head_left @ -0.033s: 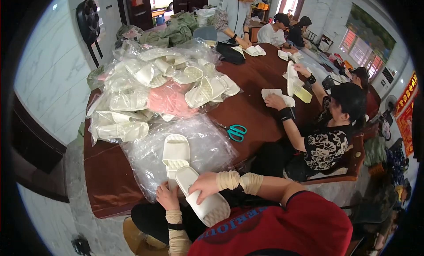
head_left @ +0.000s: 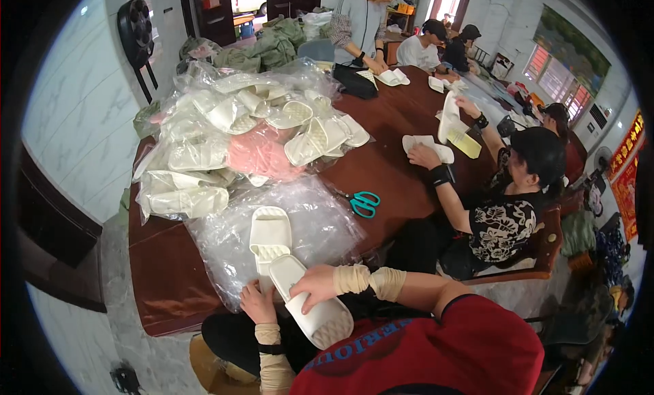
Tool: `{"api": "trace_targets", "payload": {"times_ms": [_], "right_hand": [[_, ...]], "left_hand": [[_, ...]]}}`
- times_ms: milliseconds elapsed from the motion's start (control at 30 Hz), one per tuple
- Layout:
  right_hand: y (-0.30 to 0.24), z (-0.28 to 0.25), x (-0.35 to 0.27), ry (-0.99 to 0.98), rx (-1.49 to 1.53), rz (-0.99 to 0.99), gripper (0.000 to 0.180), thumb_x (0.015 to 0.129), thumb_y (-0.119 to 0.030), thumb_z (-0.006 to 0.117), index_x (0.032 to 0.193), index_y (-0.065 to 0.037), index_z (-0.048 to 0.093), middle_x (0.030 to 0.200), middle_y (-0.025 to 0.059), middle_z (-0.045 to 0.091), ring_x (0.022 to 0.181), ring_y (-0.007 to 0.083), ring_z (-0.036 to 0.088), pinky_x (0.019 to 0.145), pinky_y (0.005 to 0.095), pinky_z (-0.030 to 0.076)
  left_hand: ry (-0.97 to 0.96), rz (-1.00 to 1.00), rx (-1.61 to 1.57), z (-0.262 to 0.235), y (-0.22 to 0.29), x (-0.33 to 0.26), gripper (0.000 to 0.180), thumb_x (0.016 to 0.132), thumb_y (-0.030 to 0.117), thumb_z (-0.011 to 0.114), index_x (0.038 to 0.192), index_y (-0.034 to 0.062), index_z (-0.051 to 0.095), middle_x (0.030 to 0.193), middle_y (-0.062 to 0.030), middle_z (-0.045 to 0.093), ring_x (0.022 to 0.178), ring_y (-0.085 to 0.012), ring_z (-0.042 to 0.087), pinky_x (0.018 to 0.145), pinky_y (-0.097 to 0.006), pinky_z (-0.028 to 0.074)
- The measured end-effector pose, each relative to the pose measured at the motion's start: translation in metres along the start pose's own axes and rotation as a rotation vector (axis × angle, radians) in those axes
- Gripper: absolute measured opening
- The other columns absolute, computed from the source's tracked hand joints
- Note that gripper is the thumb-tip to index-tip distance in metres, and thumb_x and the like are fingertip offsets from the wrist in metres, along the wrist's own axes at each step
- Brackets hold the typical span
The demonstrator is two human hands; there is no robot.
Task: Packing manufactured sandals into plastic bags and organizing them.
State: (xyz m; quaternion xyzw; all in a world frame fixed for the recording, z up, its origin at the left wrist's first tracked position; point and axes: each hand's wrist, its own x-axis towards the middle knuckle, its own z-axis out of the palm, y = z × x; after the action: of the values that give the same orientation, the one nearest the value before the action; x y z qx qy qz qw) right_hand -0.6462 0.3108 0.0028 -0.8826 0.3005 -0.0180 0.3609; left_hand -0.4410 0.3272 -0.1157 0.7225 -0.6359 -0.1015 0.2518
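My right hand [head_left: 315, 286] is closed around a white slipper [head_left: 325, 323], its thumb and fingers across the strap. This slipper slants toward my lap, and its heel end overlaps another white slipper [head_left: 270, 226]. That second slipper points away from me on clear plastic bags [head_left: 218, 242] at the table's near edge. At its heel end my left hand [head_left: 257, 304] grips with curled fingers, some of them hidden. Both my wrists have beige wrapping, and a dark band circles the left one.
A heap of bagged white slippers [head_left: 197, 153], with pink ones [head_left: 262, 153] among them, covers the table's far left. Teal-handled scissors [head_left: 364, 203] lie right of the bags. A co-worker [head_left: 511, 211] handles slippers on the right; another person [head_left: 360, 27] stands at the far side.
My hands and both slippers stay in place. The slipper held up by the co-worker on the right has tilted slightly.
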Motion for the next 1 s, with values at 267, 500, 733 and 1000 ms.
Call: {"api": "trace_targets", "payload": {"times_ms": [267, 500, 733, 1000], "right_hand": [[0.000, 0.013, 0.003, 0.352, -0.049, 0.149, 0.043, 0.073, -0.038, 0.067, 0.108, -0.015, 0.057, 0.080, 0.0140, 0.063, 0.078, 0.0344, 0.062, 0.066, 0.0429, 0.047], [0.019, 0.013, 0.024, 0.553, -0.029, 0.131, 0.040, 0.074, -0.037, 0.066, 0.107, -0.015, 0.057, 0.081, 0.0142, 0.063, 0.078, 0.0344, 0.061, 0.066, 0.0435, 0.047], [0.018, -0.028, 0.022, 0.645, 0.164, 0.248, 0.034, 0.076, -0.029, 0.066, 0.103, -0.011, 0.059, 0.086, 0.0156, 0.064, 0.081, 0.0338, 0.062, 0.069, 0.0394, 0.048], [0.012, -0.085, -0.050, 0.698, -0.354, 0.080, 0.030, 0.075, -0.027, 0.066, 0.097, -0.011, 0.056, 0.085, 0.0075, 0.054, 0.082, 0.0274, 0.056, 0.068, 0.0383, 0.046]], "left_hand": [[-0.006, 0.019, -0.311, -0.002, 0.002, 0.003, 0.026, 0.076, 0.005, 0.064, 0.097, 0.0017, 0.051, 0.084, -0.0164, 0.060, 0.078, -0.0309, 0.060, 0.068, -0.039, 0.046], [-0.034, 0.052, -0.571, -0.016, 0.013, 0.003, 0.025, 0.077, 0.000, 0.060, 0.099, 0.0018, 0.049, 0.081, -0.0164, 0.062, 0.073, -0.0318, 0.062, 0.064, -0.038, 0.047], [-0.122, 0.281, -0.503, -0.024, 0.000, -0.002, 0.024, 0.086, 0.010, 0.051, 0.109, 0.0034, 0.053, 0.100, -0.0197, 0.059, 0.089, -0.0347, 0.056, 0.078, -0.040, 0.043], [-0.059, 0.305, -0.024, -0.007, 0.009, 0.009, 0.043, 0.079, 0.021, 0.063, 0.120, 0.0119, 0.053, 0.116, -0.0065, 0.053, 0.107, -0.0275, 0.048, 0.089, -0.042, 0.036]]}}
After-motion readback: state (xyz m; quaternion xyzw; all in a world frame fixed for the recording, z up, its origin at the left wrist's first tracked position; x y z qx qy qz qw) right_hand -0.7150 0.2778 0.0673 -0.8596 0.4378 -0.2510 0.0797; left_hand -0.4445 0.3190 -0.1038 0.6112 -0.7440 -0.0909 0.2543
